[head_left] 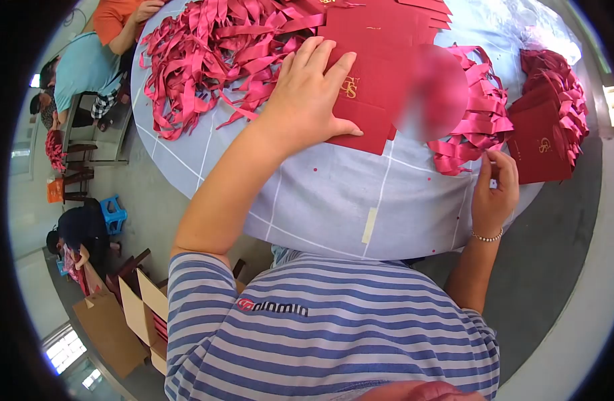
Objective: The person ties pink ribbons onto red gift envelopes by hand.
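My left hand (pixel 310 100) lies flat with fingers spread on a dark red paper bag (pixel 370 107) with gold lettering. The bag is flat on a stack of similar red pieces. My right hand (pixel 497 190), with a beaded bracelet at its wrist, has its fingers closed on a pink-red ribbon (pixel 477 144) at the lower edge of a small ribbon pile. A round blurred patch covers part of the view between the bag and that pile. To the left of my left hand spreads a large heap of loose ribbons (pixel 200 60).
A grid-patterned cloth covers the round table (pixel 320 200). On its right lie finished-looking red bags with ribbons (pixel 544 137) and clear plastic (pixel 534 27). Open cardboard boxes (pixel 143 314) and a blue stool (pixel 113 214) stand at the left. Several people work there at other tables.
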The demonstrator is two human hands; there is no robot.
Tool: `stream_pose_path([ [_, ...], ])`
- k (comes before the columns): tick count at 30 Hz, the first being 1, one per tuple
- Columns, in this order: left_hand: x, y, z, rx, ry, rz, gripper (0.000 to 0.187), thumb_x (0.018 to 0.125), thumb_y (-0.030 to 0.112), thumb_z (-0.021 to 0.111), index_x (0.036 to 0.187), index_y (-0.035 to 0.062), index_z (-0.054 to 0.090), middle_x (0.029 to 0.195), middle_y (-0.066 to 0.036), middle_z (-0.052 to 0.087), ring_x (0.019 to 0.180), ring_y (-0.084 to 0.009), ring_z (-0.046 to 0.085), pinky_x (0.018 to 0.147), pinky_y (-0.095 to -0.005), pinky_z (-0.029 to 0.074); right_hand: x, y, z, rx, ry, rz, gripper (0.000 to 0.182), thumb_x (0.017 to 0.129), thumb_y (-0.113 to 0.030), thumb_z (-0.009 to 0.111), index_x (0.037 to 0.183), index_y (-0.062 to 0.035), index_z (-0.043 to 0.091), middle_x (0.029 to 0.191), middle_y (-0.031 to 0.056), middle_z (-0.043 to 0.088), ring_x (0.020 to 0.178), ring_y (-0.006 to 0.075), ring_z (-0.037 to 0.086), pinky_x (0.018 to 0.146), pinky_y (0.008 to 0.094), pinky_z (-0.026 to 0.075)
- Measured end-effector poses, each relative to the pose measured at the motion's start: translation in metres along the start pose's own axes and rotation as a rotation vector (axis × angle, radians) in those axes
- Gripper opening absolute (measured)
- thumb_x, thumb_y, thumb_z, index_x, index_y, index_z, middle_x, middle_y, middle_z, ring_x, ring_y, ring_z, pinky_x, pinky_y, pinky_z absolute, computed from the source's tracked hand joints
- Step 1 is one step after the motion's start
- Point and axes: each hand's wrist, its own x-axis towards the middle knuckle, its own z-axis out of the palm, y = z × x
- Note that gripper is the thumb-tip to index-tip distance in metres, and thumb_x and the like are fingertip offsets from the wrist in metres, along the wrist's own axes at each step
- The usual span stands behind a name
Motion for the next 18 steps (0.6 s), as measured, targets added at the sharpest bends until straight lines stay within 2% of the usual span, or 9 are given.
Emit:
stream_pose_path([
  [4, -0.009, 0.018, -0.01, 0.006, 0.032, 0.016, 0.1, 0.059, 0.041, 0.094, 0.141, 0.0038, 0.052, 0.144, -0.023, 0.044, 0.137, -0.0431, 0.038, 0.113, -0.0547, 0.036, 0.002, -0.019, 0.01, 0.042, -0.092, -0.004, 0.014, 0.089, 0.005, 0.069, 0.103, 0.0023, 0.069, 0.098, 0.0115, 0.068, 0.077, 0.0179, 0.066, 0.068, 0.0297, 0.054],
  [6, -0.015, 0.028, -0.016, -0.007, 0.056, 0.009, 0.096, 0.06, 0.035, 0.094, 0.14, 0.0022, 0.053, 0.141, -0.023, 0.046, 0.134, -0.0423, 0.041, 0.112, -0.0518, 0.038, 0.002, -0.023, 0.012, 0.048, -0.254, 0.051, 0.016, 0.088, 0.003, 0.07, 0.104, 0.0011, 0.069, 0.1, 0.0132, 0.068, 0.077, 0.0229, 0.067, 0.069, 0.0315, 0.054],
  [7, -0.019, 0.032, -0.018, -0.016, 0.053, 0.017, 0.096, 0.06, 0.035, 0.094, 0.14, 0.0022, 0.053, 0.141, -0.023, 0.046, 0.134, -0.0423, 0.041, 0.112, -0.0518, 0.038, 0.004, -0.027, 0.013, 0.033, -0.298, 0.028, 0.017, 0.088, -0.003, 0.072, 0.104, -0.0003, 0.069, 0.102, 0.0142, 0.068, 0.079, 0.029, 0.068, 0.07, 0.0347, 0.054],
  [10, -0.031, 0.037, -0.02, -0.026, -0.003, -0.021, 0.093, 0.06, 0.027, 0.094, 0.138, -0.0009, 0.052, 0.139, -0.023, 0.046, 0.131, -0.0421, 0.042, 0.11, -0.0469, 0.04, 0.007, -0.03, 0.016, -0.049, -0.42, 0.004, 0.019, 0.087, -0.009, 0.074, 0.103, -0.001, 0.069, 0.101, 0.0141, 0.068, 0.082, 0.0329, 0.067, 0.071, 0.0382, 0.054],
  [11, -0.034, 0.038, -0.022, -0.034, -0.009, -0.018, 0.093, 0.06, 0.027, 0.094, 0.138, -0.0009, 0.052, 0.139, -0.023, 0.046, 0.131, -0.0421, 0.042, 0.11, -0.0469, 0.04, 0.009, -0.031, 0.016, -0.043, -0.418, 0.008, 0.02, 0.086, -0.013, 0.076, 0.102, -0.0013, 0.07, 0.1, 0.0134, 0.068, 0.083, 0.0334, 0.068, 0.071, 0.0401, 0.054],
  [15, -0.041, 0.047, -0.028, -0.139, -0.024, -0.057, 0.091, 0.059, 0.022, 0.094, 0.137, -0.0011, 0.053, 0.127, -0.02, 0.048, 0.121, -0.0401, 0.046, 0.105, -0.0468, 0.043, 0.011, -0.032, 0.014, -0.06, -0.425, 0.064, 0.021, 0.085, -0.014, 0.077, 0.101, -0.0017, 0.071, 0.098, 0.0126, 0.068, 0.081, 0.0341, 0.066, 0.069, 0.0404, 0.053],
  [17, -0.045, 0.053, -0.03, -0.184, -0.029, -0.066, 0.089, 0.059, 0.021, 0.094, 0.136, -0.0009, 0.054, 0.124, -0.019, 0.048, 0.117, -0.0393, 0.047, 0.103, -0.0468, 0.043, 0.013, -0.029, 0.012, -0.111, -0.393, -0.008, 0.02, 0.086, -0.014, 0.078, 0.101, -0.0019, 0.071, 0.092, 0.0107, 0.068, 0.072, 0.0277, 0.065, 0.064, 0.0363, 0.051],
  [18, -0.047, 0.055, -0.029, -0.185, -0.027, -0.098, 0.085, 0.059, 0.021, 0.094, 0.132, -0.0008, 0.056, 0.122, -0.017, 0.05, 0.115, -0.0384, 0.048, 0.101, -0.0462, 0.044, 0.014, -0.027, 0.009, -0.119, -0.391, -0.002, 0.02, 0.086, -0.014, 0.078, 0.101, -0.0019, 0.071, 0.092, 0.0107, 0.068, 0.072, 0.0277, 0.065, 0.064, 0.0363, 0.051],
])
